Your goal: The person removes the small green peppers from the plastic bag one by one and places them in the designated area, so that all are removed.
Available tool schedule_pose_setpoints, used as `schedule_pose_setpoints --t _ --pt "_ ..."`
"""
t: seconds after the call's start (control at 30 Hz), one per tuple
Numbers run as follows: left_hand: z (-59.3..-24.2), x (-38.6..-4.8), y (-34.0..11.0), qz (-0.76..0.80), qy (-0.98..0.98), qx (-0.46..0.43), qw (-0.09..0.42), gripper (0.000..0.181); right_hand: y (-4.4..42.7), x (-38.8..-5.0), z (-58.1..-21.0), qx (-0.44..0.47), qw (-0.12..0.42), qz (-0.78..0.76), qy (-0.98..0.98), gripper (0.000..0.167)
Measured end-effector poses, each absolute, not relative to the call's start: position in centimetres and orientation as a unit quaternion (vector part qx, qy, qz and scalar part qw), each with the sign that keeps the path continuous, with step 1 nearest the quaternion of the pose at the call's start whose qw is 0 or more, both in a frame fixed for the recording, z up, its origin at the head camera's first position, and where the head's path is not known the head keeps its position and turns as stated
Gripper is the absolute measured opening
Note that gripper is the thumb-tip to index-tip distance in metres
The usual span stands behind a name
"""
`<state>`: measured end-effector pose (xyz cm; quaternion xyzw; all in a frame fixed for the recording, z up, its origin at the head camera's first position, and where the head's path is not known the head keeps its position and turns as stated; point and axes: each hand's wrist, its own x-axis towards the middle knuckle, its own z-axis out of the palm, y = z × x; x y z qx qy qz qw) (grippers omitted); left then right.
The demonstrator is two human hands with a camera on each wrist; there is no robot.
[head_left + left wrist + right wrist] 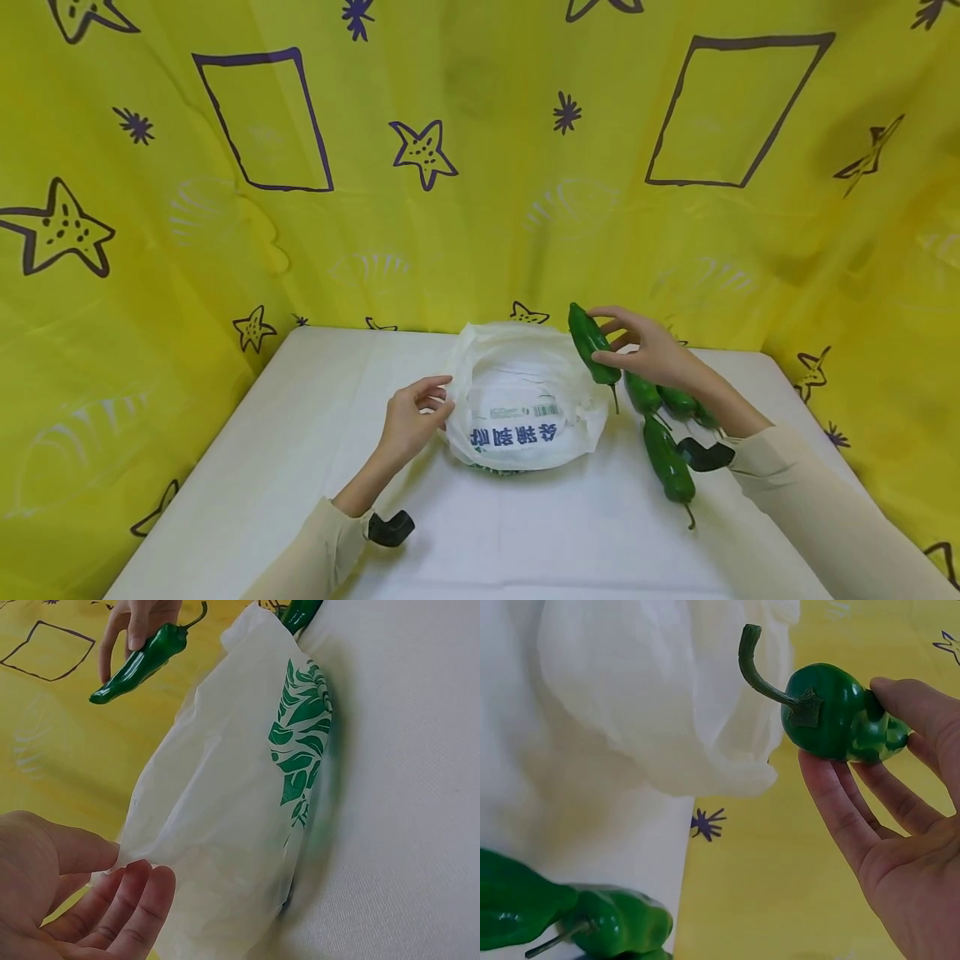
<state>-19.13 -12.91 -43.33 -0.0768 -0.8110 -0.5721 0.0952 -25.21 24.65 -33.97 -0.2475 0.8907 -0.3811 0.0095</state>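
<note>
A white plastic bag (525, 450) with blue and green print sits at the middle of the table, its mouth spread open. My left hand (415, 418) pinches the left edge of the bag between thumb and fingers, seen closely in the left wrist view (97, 892). Above the bag's right rim, my right hand (648, 346) holds a green pepper (590, 340) between thumb and fingers. In the right wrist view the pepper's curved stem (759, 679) points away from the palm. The held pepper is apart from the bag.
More green peppers lie on the table right of the bag; one (667, 461) is nearest the front, others (641, 392) are partly hidden under my right forearm. A yellow patterned curtain (495, 242) rises behind the white table (300, 467).
</note>
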Motion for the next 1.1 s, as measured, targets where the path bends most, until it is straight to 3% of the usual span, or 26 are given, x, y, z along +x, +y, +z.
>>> schedule_pose_setpoints --t 1.1 --pt "-43.4 -19.2 -13.0 -0.572 -0.812 -0.070 0.091 0.035 28.9 -24.1 -36.8 -0.230 0.011 -0.372 0.899 0.064"
